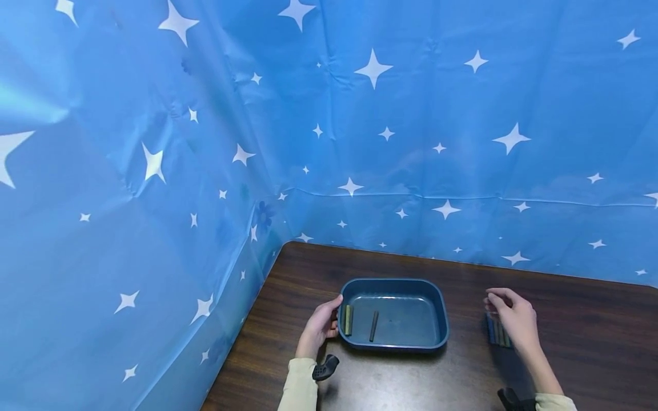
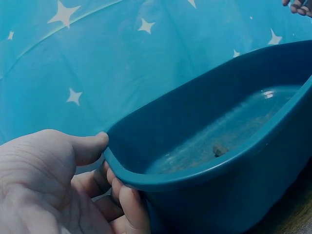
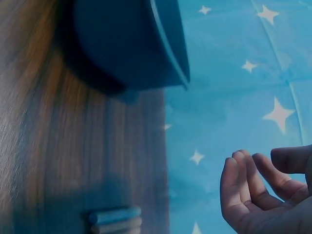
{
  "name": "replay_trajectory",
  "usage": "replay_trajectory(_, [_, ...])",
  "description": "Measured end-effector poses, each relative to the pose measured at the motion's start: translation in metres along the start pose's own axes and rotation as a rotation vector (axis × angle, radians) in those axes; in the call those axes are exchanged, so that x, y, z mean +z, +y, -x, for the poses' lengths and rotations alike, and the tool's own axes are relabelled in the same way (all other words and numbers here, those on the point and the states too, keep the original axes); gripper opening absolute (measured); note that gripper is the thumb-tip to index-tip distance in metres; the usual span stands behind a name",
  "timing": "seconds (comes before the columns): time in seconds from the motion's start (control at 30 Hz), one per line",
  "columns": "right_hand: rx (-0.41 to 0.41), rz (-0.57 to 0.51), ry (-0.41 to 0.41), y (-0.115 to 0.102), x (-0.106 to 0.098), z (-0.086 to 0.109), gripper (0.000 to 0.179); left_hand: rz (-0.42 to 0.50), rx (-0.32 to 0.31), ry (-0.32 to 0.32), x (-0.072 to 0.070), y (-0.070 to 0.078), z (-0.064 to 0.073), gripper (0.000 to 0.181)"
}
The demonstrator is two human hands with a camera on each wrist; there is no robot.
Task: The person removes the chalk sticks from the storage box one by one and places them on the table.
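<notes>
A dark blue rectangular tub (image 1: 393, 346) sits on the table. My left hand (image 1: 321, 324) grips its left rim, thumb at the top edge and fingers curled against the outside wall (image 2: 209, 209). Inside the tub, a yellow-green stick (image 1: 349, 321) lies along the left wall, with a thin dark stick (image 1: 373, 326) to its right. My right hand (image 1: 514, 319) hovers over a short row of coloured sticks (image 1: 496, 334) right of the tub. In the right wrist view its fingers (image 3: 234, 180) are loosely bent, apart from the thumb, holding nothing. It partly hides the row in the head view.
The dark wood-grain table (image 1: 591, 331) carries everything. A blue sheet with white stars (image 1: 411, 114) hangs behind it and along the left side. Black wrist devices (image 1: 325, 368) are on both forearms, by the pale sleeves.
</notes>
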State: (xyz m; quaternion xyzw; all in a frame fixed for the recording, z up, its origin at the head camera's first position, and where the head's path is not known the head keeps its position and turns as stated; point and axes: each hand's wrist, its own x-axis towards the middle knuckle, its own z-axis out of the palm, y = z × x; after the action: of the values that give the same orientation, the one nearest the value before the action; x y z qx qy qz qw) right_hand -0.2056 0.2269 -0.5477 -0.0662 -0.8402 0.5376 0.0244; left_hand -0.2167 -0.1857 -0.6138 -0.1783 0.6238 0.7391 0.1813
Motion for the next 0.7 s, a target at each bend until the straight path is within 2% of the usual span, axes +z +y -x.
replay_trajectory(0.17, [-0.009,-0.059,-0.052,-0.018,0.01,0.001,0.032,-0.004,0.007,0.005,0.001,0.0,0.0,0.039])
replay_trajectory(0.33, [-0.012,-0.068,-0.104,-0.026,0.024,0.001,0.033,-0.005,0.017,0.016,0.001,0.0,0.0,0.038])
replay_trajectory(0.7, [0.023,-0.127,-0.202,-0.033,0.08,0.007,0.03,-0.005,0.005,0.015,0.001,0.0,0.0,0.038])
